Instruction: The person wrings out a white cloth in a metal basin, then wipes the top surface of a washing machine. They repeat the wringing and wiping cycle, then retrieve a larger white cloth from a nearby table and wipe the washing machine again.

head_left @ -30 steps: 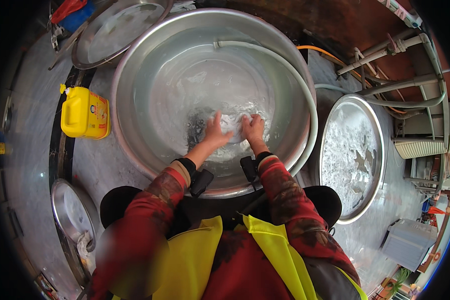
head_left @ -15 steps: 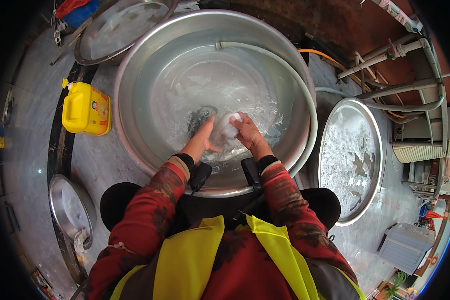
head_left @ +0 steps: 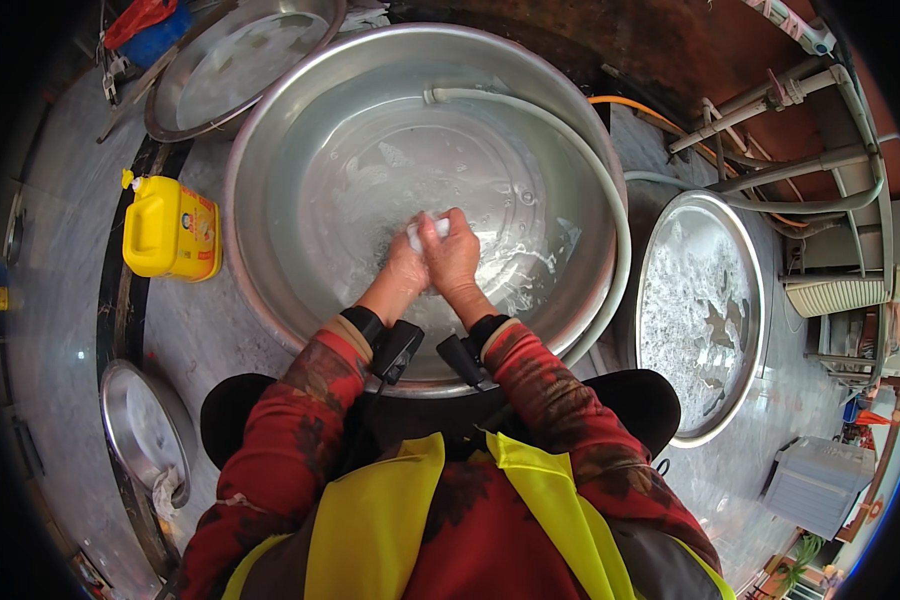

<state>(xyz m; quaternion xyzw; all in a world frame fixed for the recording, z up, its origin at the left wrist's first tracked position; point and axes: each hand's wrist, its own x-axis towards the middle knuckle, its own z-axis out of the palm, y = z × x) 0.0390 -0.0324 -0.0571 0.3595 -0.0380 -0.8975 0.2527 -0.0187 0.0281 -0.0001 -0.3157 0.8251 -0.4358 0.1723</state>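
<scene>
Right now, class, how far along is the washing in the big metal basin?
Done: the basin holds water, with a hose lying in it. In hand: the left hand and right hand press together on a small white thing at the water. Left: it is not yet out of the water.

Bright daylight, glare on wet basin (head_left: pixel 300 130), fisheye edges dark, bent.

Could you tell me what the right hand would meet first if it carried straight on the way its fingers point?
The right hand already grips a small white thing; beyond that, probably the water, then the big metal basin's bottom, though depth is unclear.
</scene>
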